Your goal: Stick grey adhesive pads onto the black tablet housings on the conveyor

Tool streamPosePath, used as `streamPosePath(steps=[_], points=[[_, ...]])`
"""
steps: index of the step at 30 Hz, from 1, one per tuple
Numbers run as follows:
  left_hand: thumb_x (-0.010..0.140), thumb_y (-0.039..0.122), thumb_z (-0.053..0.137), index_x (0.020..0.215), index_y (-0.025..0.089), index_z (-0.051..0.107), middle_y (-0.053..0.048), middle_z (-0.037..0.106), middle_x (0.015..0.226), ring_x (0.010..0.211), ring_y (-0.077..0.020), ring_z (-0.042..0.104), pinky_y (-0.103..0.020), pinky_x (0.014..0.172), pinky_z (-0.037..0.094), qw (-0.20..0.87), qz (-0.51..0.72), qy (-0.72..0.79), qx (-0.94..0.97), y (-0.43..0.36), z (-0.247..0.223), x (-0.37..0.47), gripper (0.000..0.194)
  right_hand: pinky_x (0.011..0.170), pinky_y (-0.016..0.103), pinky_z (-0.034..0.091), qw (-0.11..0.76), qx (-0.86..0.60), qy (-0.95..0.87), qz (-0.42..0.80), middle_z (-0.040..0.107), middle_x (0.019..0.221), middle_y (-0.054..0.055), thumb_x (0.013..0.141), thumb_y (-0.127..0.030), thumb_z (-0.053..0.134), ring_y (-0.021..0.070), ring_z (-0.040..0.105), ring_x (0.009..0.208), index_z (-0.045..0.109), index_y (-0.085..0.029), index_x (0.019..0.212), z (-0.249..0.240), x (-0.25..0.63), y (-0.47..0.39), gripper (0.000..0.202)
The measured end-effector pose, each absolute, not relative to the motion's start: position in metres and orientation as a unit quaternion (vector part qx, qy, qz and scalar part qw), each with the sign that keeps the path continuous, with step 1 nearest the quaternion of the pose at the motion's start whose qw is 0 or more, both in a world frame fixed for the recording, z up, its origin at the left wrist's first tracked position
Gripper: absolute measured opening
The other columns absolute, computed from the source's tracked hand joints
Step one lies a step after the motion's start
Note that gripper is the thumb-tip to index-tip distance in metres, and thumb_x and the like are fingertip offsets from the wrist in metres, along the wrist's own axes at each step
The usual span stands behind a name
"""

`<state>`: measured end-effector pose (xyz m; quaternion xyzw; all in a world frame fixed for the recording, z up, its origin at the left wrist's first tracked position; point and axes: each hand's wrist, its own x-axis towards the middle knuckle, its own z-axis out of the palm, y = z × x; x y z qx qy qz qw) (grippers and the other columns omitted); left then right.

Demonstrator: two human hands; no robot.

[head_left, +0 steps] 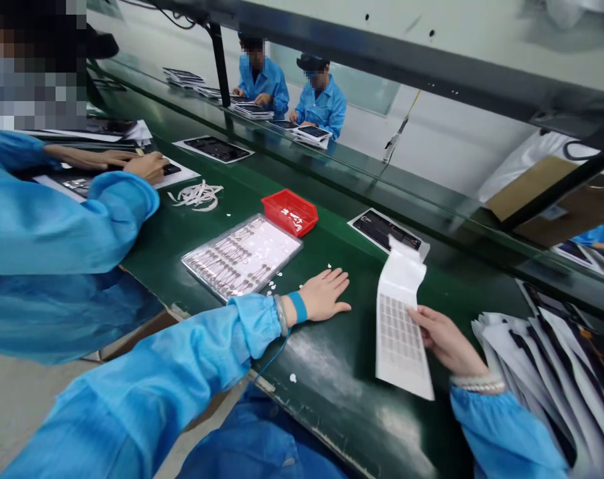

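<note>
A worker in a blue smock holds a white sheet (402,346) above a green workbench (342,406), its near edge cutting across the frame. The right hand (444,339) pinches the sheet by its right edge, thumb in front, the other fingers partly hidden behind the paper. The left hand (324,295) holds nothing visible; it is spread palm down on the bench, its palm out of sight, beside a clear-edged tray (242,259) of small metallic parts whose near corner meets the sleeve. A red bin (289,213) of white bits touches or nearly touches the tray; the angle does not settle which. The sheet's top end curls over and covers part of a black panel (376,226) behind it. At right, a stack of panels and papers (546,386) runs out of frame, its lower part hidden by the worker's sleeve. A co-worker (57,213) at left is cropped by the edge. Grey cells line the sheet in rows; any print there, like the pale marks on the panel, is too small to read.
</note>
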<state>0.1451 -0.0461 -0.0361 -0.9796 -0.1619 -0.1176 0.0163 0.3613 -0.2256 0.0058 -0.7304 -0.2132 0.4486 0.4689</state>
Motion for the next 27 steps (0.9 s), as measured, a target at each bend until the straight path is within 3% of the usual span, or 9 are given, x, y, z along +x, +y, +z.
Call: streamPosePath(steps=[3, 5, 7, 9, 11, 14, 16, 20, 27], points=[[0.092, 0.051, 0.045, 0.133, 0.009, 0.047, -0.014, 0.045, 0.139, 0.130, -0.0263, 0.042, -0.038, 0.105, 0.035, 0.027, -0.119, -0.217, -0.969, -0.038, -0.048, 0.134, 0.059, 0.040, 0.020, 0.039, 0.454, -0.734, -0.240, 0.445, 0.060, 0.064, -0.001, 0.072, -0.037, 0.069, 0.0112, 0.053, 0.049, 0.054, -0.016, 0.111, -0.013, 0.340, -0.231, 0.047], [0.093, 0.047, 0.043, 0.131, 0.000, 0.047, -0.023, 0.044, 0.137, 0.128, -0.0336, 0.042, -0.046, 0.104, 0.035, 0.041, -0.119, -0.264, -0.956, -0.033, -0.046, 0.116, 0.061, 0.038, 0.021, 0.036, 0.441, -0.752, -0.282, 0.401, 0.056, 0.055, -0.005, 0.075, -0.041, 0.064, 0.0120, 0.049, 0.043, 0.033, -0.015, 0.137, -0.018, 0.326, -0.234, 0.074], [0.094, 0.044, 0.041, 0.129, -0.005, 0.047, -0.029, 0.044, 0.134, 0.128, -0.0381, 0.041, -0.052, 0.103, 0.033, 0.055, -0.117, -0.296, -0.946, -0.038, -0.039, 0.096, 0.061, 0.037, 0.022, 0.033, 0.412, -0.767, -0.330, 0.366, 0.048, 0.047, -0.010, 0.078, -0.045, 0.059, 0.0121, 0.044, 0.037, 0.017, -0.015, 0.146, -0.019, 0.315, -0.235, 0.085], [0.095, 0.045, 0.040, 0.132, 0.000, 0.046, -0.025, 0.042, 0.138, 0.131, -0.0362, 0.036, -0.051, 0.107, 0.029, 0.056, -0.115, -0.259, -0.957, -0.056, -0.033, 0.078, 0.059, 0.037, 0.022, 0.032, 0.378, -0.773, -0.369, 0.352, 0.046, 0.046, -0.011, 0.081, -0.045, 0.054, 0.0116, 0.042, 0.037, 0.019, -0.019, 0.147, -0.018, 0.307, -0.234, 0.079], [0.093, 0.048, 0.042, 0.138, 0.012, 0.042, -0.014, 0.036, 0.146, 0.136, -0.0304, 0.031, -0.045, 0.110, 0.027, 0.029, -0.110, -0.131, -0.985, -0.081, -0.032, 0.061, 0.057, 0.040, 0.023, 0.034, 0.350, -0.779, -0.397, 0.338, 0.044, 0.048, -0.010, 0.083, -0.043, 0.050, 0.0108, 0.042, 0.038, 0.028, -0.022, 0.144, -0.016, 0.303, -0.231, 0.069], [0.094, 0.048, 0.042, 0.140, 0.019, 0.038, -0.008, 0.034, 0.148, 0.137, -0.0253, 0.028, -0.040, 0.111, 0.028, 0.006, -0.094, -0.048, -0.994, -0.106, -0.038, 0.046, 0.055, 0.043, 0.025, 0.036, 0.323, -0.784, -0.418, 0.325, 0.040, 0.047, -0.010, 0.084, -0.042, 0.047, 0.0104, 0.041, 0.037, 0.044, -0.018, 0.135, -0.014, 0.303, -0.227, 0.057], [0.095, 0.039, 0.042, 0.139, 0.015, 0.039, -0.010, 0.034, 0.148, 0.138, -0.0269, 0.027, -0.042, 0.112, 0.027, 0.042, -0.101, -0.117, -0.987, -0.100, -0.040, 0.042, 0.050, 0.044, 0.026, 0.037, 0.309, -0.784, -0.421, 0.335, 0.038, 0.046, -0.010, 0.084, -0.043, 0.046, 0.0107, 0.042, 0.036, 0.051, -0.014, 0.126, -0.014, 0.306, -0.227, 0.052], [0.095, 0.009, 0.031, 0.138, 0.004, 0.039, -0.015, 0.032, 0.147, 0.140, -0.0272, 0.021, -0.044, 0.113, 0.024, 0.130, -0.136, -0.229, -0.955, -0.057, -0.027, 0.054, 0.044, 0.044, 0.025, 0.037, 0.309, -0.777, -0.427, 0.344, 0.040, 0.045, -0.009, 0.085, -0.046, 0.044, 0.0118, 0.044, 0.038, 0.050, -0.014, 0.124, -0.016, 0.312, -0.230, 0.051], [0.096, 0.042, 0.041, 0.136, 0.013, 0.044, -0.009, 0.037, 0.146, 0.137, -0.0251, 0.030, -0.038, 0.112, 0.027, 0.079, -0.103, -0.201, -0.971, -0.035, -0.028, 0.127, 0.049, 0.041, 0.026, 0.035, 0.303, -0.780, -0.431, 0.337, 0.038, 0.048, -0.009, 0.085, -0.048, 0.041, 0.0120, 0.042, 0.037, 0.051, -0.013, 0.122, -0.020, 0.305, -0.224, 0.052]])
